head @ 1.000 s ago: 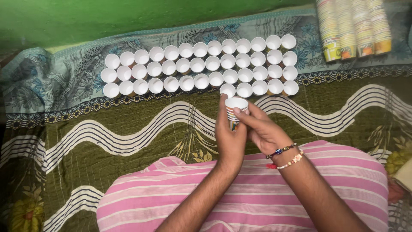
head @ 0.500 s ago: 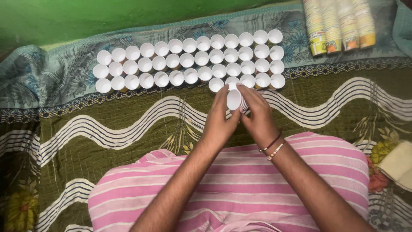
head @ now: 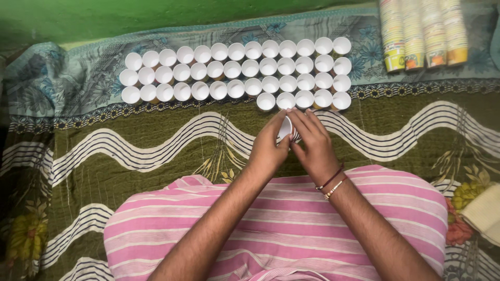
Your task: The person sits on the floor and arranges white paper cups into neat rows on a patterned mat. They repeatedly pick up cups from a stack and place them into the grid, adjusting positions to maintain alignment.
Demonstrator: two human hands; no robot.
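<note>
Both hands close around one small white paper cup (head: 286, 127), tipped away from me with its mouth toward the rows. My left hand (head: 266, 148) grips it from the left, my right hand (head: 313, 143) from the right, with beaded bracelets on that wrist. Just beyond the fingers stand several rows of upright white paper cups (head: 237, 70) on a patterned cloth; the nearest, partial row (head: 303, 99) holds several cups at the right end.
Several tall stacks of nested printed cups (head: 423, 32) lie at the top right. A green and white wavy-patterned blanket (head: 130, 151) covers the surface. My pink striped lap (head: 291, 229) fills the foreground. A green wall runs along the back.
The held cup went from upright near my chest to tilted forward and lower, closer to the nearest row. Both hands moved forward and closed more tightly around it.
</note>
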